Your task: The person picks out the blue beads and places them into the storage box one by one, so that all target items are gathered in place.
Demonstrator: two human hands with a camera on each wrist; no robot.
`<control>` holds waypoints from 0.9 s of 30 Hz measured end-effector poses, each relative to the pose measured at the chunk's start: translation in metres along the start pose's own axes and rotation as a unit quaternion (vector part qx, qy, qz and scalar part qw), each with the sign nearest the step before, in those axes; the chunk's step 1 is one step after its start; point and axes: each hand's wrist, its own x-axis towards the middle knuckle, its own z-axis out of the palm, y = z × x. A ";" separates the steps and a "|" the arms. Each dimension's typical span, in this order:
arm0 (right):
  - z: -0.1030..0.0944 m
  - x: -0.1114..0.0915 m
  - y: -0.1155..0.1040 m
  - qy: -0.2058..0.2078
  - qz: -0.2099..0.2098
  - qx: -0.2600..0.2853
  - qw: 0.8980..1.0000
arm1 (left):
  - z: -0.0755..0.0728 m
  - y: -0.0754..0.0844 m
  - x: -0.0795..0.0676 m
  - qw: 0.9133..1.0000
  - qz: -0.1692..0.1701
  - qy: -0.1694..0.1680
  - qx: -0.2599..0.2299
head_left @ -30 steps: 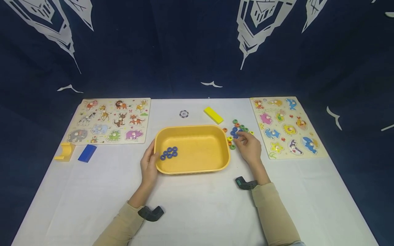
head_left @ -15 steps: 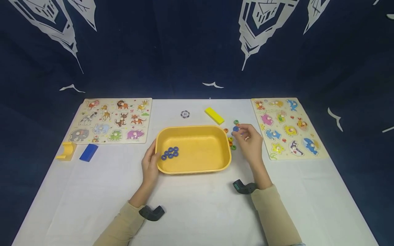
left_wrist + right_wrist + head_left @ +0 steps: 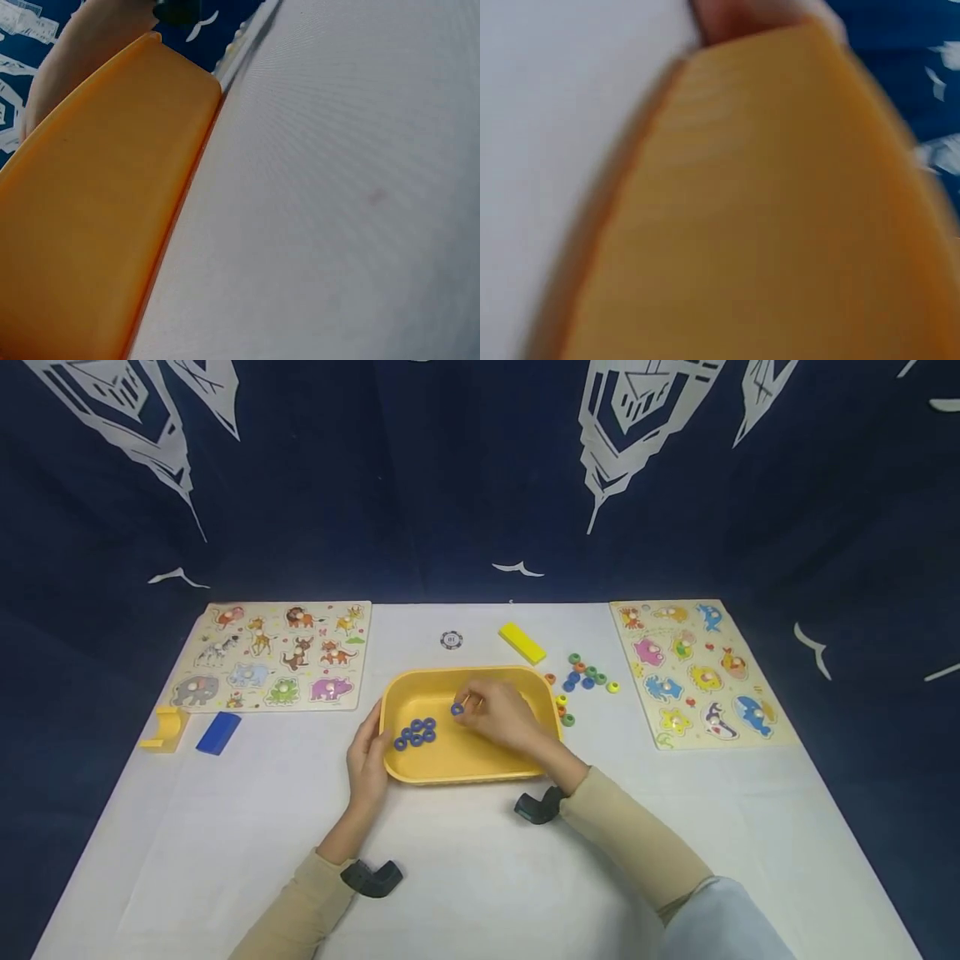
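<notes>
My left hand (image 3: 367,764) holds the yellow plastic tray (image 3: 472,777) by its left end, thumb over the rim and fingers along the outside wall. Over the middle of the tray, my right hand (image 3: 498,714) pinches a blue ring bead (image 3: 457,709) between thumb and fingertips. Several blue ring beads (image 3: 417,725) lie grouped in the left part of the tray. Both wrist views are mostly filled by the tray's outer wall (image 3: 105,202), and the held bead is hidden there.
Loose green, orange, blue and yellow beads (image 3: 588,683) lie right of the tray. A yellow block (image 3: 521,642) and a round chip (image 3: 451,640) sit behind it. Animal puzzle boards stand left (image 3: 270,652) and right (image 3: 697,677), near a blue block (image 3: 218,733) and a yellow arch block (image 3: 167,729).
My right hand has picked a blue bead from the loose pile and carried it left over the tray. The left hand keeps its hold on the tray's end.
</notes>
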 end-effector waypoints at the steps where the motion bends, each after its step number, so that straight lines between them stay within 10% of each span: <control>1: 0.005 0.003 -0.001 -0.017 0.007 -0.015 1.000 | 0.000 0.000 0.000 1.000 -0.002 0.001 0.002; 9: 0.029 0.017 -0.011 -0.088 0.065 -0.107 0.988 | 0.000 -0.002 0.000 1.000 -0.005 0.000 -0.009; 18: 0.031 0.017 -0.008 -0.094 0.033 -0.058 0.993 | -0.001 -0.003 0.000 1.000 -0.004 0.002 -0.006; 27: -0.012 -0.010 0.005 0.041 -0.037 0.077 0.996 | -0.001 -0.002 0.000 1.000 -0.007 -0.001 0.002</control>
